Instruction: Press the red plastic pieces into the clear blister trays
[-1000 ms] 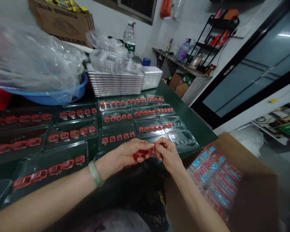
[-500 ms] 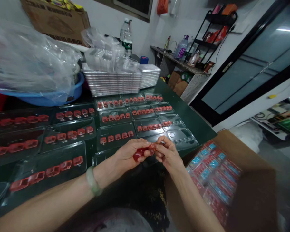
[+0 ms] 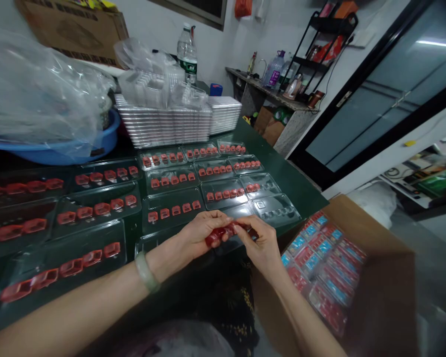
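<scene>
In the head view, the left hand [image 3: 202,232] is closed around a clump of red pieces [image 3: 214,237] above the near part of the worktop [image 3: 288,176]. The right hand [image 3: 260,240] touches the clump's end with thumb and fingers; whether they clamp a piece there cannot be told. The clump looks slick, so squeezing unevenly could pop a piece loose. The left forearm [image 3: 78,307] could nudge the nearest of the clear trays [image 3: 85,240] if it dips, since they look light. The trays are thin, glossy plastic with rounded corners; their red blocks [image 3: 71,266] are translucent and faceted. Behind stands a ribbed, shiny tray stack [image 3: 165,126].
</scene>
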`<state>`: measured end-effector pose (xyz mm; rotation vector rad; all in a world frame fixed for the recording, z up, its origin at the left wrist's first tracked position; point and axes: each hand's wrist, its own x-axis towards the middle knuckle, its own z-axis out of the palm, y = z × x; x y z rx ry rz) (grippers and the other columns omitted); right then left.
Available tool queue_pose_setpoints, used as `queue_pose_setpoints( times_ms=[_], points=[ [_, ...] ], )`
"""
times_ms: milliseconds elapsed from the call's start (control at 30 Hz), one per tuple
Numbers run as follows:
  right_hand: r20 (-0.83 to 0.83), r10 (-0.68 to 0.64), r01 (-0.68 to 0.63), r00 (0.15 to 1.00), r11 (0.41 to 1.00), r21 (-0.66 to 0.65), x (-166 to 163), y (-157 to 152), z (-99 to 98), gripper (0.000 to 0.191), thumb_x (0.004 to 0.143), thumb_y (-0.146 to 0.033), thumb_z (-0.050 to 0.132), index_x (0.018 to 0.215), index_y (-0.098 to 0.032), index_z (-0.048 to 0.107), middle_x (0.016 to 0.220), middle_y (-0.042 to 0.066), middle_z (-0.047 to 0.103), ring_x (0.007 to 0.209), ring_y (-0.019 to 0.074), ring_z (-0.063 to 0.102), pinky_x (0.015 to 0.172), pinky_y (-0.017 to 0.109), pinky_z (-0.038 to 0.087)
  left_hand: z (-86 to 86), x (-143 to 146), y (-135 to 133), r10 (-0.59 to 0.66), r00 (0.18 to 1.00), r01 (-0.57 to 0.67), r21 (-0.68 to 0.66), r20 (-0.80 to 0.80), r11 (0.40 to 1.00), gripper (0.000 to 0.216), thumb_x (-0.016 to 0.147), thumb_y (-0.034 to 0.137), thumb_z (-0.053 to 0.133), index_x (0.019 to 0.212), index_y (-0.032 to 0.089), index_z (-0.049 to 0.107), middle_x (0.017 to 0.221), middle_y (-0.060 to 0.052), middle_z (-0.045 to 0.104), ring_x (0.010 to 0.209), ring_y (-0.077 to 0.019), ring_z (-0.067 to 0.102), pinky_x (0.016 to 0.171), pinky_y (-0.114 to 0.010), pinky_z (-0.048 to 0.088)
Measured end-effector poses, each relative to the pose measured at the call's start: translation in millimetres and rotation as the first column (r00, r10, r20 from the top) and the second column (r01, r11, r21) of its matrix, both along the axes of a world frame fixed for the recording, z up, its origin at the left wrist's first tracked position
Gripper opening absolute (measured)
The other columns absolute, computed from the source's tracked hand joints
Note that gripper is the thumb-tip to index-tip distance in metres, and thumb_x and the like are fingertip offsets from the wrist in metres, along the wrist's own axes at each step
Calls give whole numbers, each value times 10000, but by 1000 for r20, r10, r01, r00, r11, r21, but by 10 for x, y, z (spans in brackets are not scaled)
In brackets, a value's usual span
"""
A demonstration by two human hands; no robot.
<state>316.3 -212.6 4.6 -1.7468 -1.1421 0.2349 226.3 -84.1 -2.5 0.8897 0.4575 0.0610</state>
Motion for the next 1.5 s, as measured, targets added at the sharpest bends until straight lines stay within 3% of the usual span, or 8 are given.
queue_pose_setpoints(
  times_ms=[233, 467, 633, 733, 867, 1000, 1300, 1500],
  points=[
    [-77, 64, -62, 995, 998, 30, 4, -16, 11, 156, 759, -205, 563, 900, -206, 630, 852, 28, 614, 770, 137, 563, 663, 255, 455, -105, 69, 25, 1, 1000, -2, -119, -9, 993, 125, 661, 195, 646, 719, 132, 556, 536, 6, 510, 406, -48, 458, 322, -125, 268],
    [-300, -9, 19, 954, 999, 32, 236, -22, -107, 169, 709, -295, 610, 835, -186, 636, 720, 10, 605, 549, 109, 543, 466, 226, 454, 21, 164, 28, -35, 999, 33, -193, -8, 981, 106, 734, 205, 558, 723, 101, 572, 615, -42, 550, 456, -57, 492, 348, -128, 326],
    [36, -317, 316, 948, 948, 30, 1092, 78, -212, 276, 691, -366, 595, 853, -149, 647, 734, 50, 648, 565, 134, 561, 502, 249, 447, 42, 157, 84, 8, 997, -23, -217, -70, 976, 149, 714, 240, 586, 772, 104, 569, 724, -57, 572, 456, -62, 497, 296, -122, 278],
    [239, -367, 379, 899, 926, -4, 1682, 234, -333, 294, 702, -351, 568, 858, -116, 650, 742, 81, 653, 649, 167, 584, 581, 276, 456, 63, 90, 114, 18, 994, -41, -226, -104, 973, 173, 709, 262, 589, 753, 98, 556, 727, -51, 551, 490, -82, 518, 293, -130, 267],
    [337, -299, 346, 893, 934, -88, 2099, 420, -495, 211, 686, -292, 575, 791, -132, 665, 739, 72, 652, 668, 170, 587, 626, 279, 449, 148, 8, 156, 33, 987, -70, -234, -160, 970, 171, 732, 263, 530, 792, 105, 553, 733, -55, 541, 512, -116, 530, 294, -157, 261],
    [440, -196, 308, 877, 930, -200, 2135, 477, -547, 184, 694, -266, 568, 786, -144, 669, 772, 66, 643, 670, 151, 577, 646, 262, 430, 176, -26, 200, 24, 989, -59, -231, -149, 971, 190, 731, 243, 490, 848, 109, 560, 757, -70, 548, 520, -138, 538, 297, -176, 261],
    [596, 46, 316, 802, 814, -488, 1987, 557, -339, 183, 766, -237, 501, 739, -147, 657, 797, 75, 622, 739, 142, 557, 666, 223, 379, 99, -12, 200, -1, 997, -11, -166, -71, 986, 230, 735, 294, 542, 902, 138, 568, 774, -58, 567, 495, -105, 532, 301, -160, 271],
    [635, 110, 362, 765, 741, -565, 1854, 614, -165, 150, 740, -207, 544, 776, -105, 647, 801, 141, 613, 761, 200, 580, 653, 254, 386, 123, -30, 214, 12, 1000, -13, -129, -8, 992, 282, 733, 374, 561, 858, 121, 574, 740, -58, 584, 466, -89, 523, 301, -146, 268]
  ],
)
